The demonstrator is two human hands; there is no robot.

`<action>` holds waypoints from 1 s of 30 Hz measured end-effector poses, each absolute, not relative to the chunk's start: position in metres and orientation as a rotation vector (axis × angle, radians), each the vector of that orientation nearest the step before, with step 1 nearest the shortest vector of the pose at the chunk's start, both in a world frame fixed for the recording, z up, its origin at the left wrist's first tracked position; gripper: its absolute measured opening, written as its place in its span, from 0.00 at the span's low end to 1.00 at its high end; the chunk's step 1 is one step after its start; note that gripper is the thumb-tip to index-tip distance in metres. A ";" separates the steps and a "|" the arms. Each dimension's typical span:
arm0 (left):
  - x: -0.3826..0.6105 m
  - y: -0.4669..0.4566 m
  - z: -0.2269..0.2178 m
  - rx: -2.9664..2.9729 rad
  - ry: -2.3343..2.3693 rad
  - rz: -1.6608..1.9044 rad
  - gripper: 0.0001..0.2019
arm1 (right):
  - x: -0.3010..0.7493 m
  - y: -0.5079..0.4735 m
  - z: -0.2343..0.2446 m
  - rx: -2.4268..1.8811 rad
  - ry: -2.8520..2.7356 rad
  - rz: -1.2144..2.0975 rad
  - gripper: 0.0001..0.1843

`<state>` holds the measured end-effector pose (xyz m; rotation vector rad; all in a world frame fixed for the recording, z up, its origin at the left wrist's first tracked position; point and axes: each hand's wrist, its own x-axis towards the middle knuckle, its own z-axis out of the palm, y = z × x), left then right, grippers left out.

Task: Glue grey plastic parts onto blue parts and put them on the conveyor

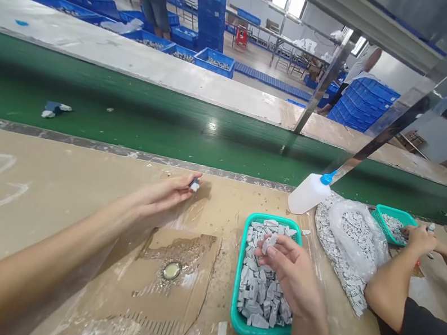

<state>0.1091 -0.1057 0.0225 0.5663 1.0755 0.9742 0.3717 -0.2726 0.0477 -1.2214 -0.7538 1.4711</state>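
Right hand [295,274] is hovering over the teal plastic basket [236,284] of small grey blocks [258,293], fingers pinching one pale grey block [269,244]; left hand [168,192], left of the basket, is pinching a small grey-white piece [194,185].

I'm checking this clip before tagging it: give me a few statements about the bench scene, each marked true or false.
1. The left hand pinches a small grey piece in its fingers near the belt's edge. True.
2. The right hand lies flat on bare table. False: it holds a grey piece over the teal basket.
3. That basket is empty. False: it is full of grey pieces.
4. A white bottle with a blue cap lies beside a plastic bag of grey pieces. True.
5. The conveyor belt is red. False: it is green.
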 end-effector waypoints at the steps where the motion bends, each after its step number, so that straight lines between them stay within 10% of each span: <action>1: 0.097 -0.118 0.022 0.532 1.064 0.962 0.14 | 0.368 -0.274 0.051 -1.198 -0.735 1.501 0.19; 10: 0.046 -0.198 -0.001 0.517 0.958 0.981 0.26 | 0.291 -0.286 0.023 -1.184 -1.137 1.490 0.19; 30: 0.032 -0.200 -0.027 0.642 0.717 0.994 0.13 | 0.257 -0.303 -0.034 -1.470 -1.892 0.503 0.12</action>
